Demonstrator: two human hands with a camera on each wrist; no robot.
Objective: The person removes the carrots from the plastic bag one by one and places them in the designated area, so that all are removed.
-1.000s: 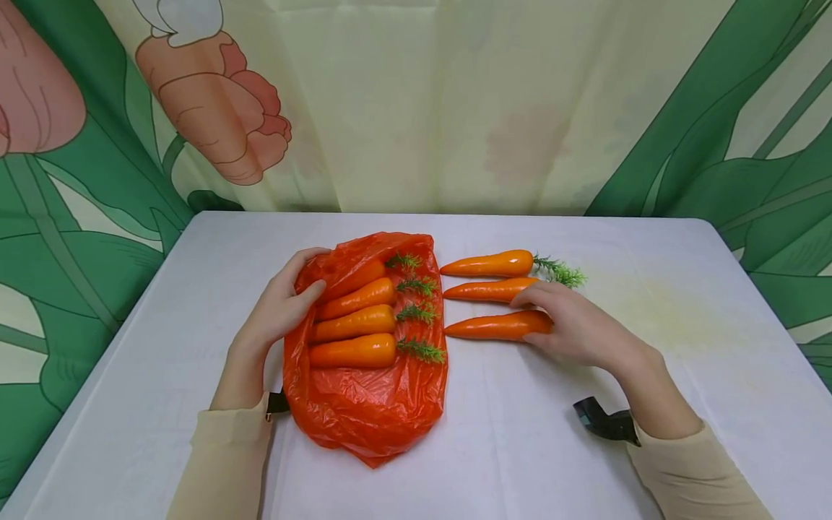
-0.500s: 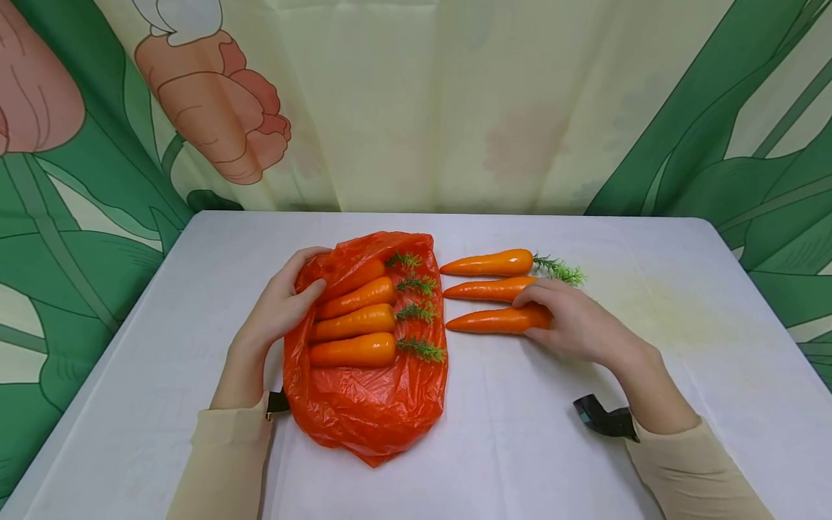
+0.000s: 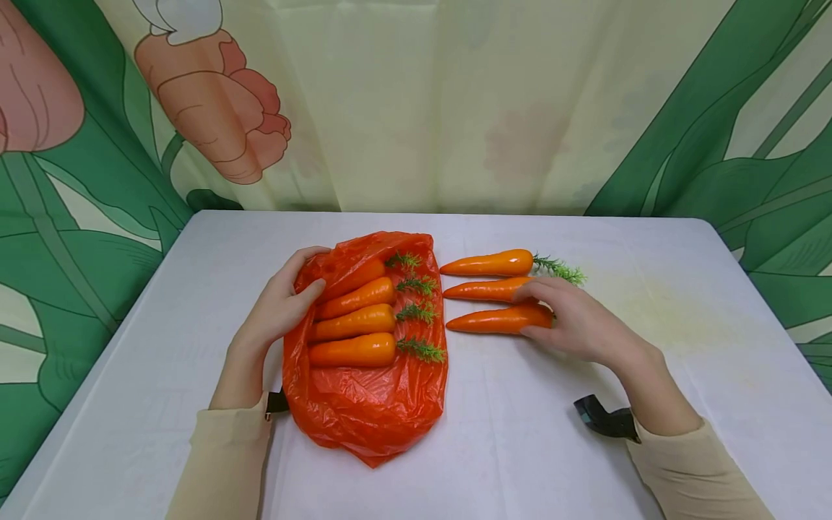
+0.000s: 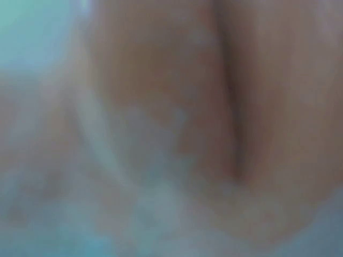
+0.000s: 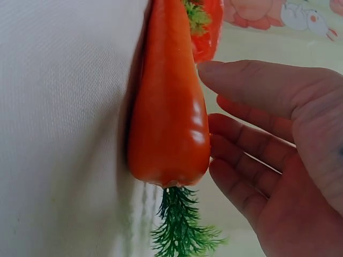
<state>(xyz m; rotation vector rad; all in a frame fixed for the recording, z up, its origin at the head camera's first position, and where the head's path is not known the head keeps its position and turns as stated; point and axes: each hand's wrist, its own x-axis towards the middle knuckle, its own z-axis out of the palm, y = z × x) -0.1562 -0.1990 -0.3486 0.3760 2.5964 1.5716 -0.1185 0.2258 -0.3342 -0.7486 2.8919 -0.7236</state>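
Note:
A red plastic bag (image 3: 364, 404) lies on the table, with several toy carrots (image 3: 354, 352) in a column on it, green tops to the right. My left hand (image 3: 279, 296) grips the bag's upper left edge, its thumb over the rim. To the right lie three more carrots, their tips towards the bag. Over the thick end of the nearest one (image 3: 497, 319), my right hand (image 3: 578, 321) has its thumb and fingers apart; in the right wrist view they are loosely bent beside that carrot (image 5: 169, 118). The left wrist view shows only blurred skin.
A white cloth (image 3: 507, 448) covers the table. Behind it hangs a printed curtain (image 3: 390, 108) with leaves and cartoon figures. The middle carrot (image 3: 484, 290) of the right group is partly hidden by the right hand; the farthest one (image 3: 490, 263) lies behind it.
The nearest right-hand carrot has shifted slightly away from me, towards the middle one. My right hand has since loosened, and the carrot's green top now peeks out. My left hand stays put.

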